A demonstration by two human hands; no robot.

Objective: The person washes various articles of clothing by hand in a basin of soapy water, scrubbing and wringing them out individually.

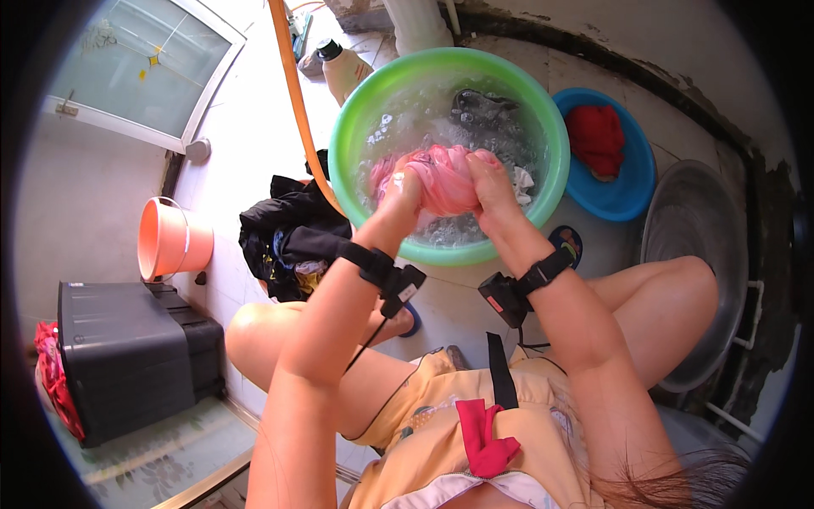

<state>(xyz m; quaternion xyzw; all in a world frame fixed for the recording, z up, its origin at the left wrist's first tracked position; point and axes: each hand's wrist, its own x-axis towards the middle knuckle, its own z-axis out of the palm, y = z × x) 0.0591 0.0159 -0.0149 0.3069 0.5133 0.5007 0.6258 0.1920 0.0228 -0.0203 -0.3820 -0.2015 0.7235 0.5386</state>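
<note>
A bunched pink garment (449,182) is gripped between my two hands over a large green basin (343,153) of sudsy water. My left hand (402,188) closes on the cloth's left part, its fingers partly hidden in the folds. On the other side my right hand (493,182) is wrapped round the right end. Some of the pink cloth hangs to the left, at the water. Behind it, a dark cloth (483,109) lies partly under the foam, and a small white cloth (522,183) floats by my right hand.
Right of the basin stands a blue basin (632,197) holding a red cloth (596,138), beside a big metal tub (695,229). Dark clothes (292,225) are heaped at left, near an orange hose (297,102). A bottle (343,75), pink bucket (174,240) and grey box (127,356) stand around.
</note>
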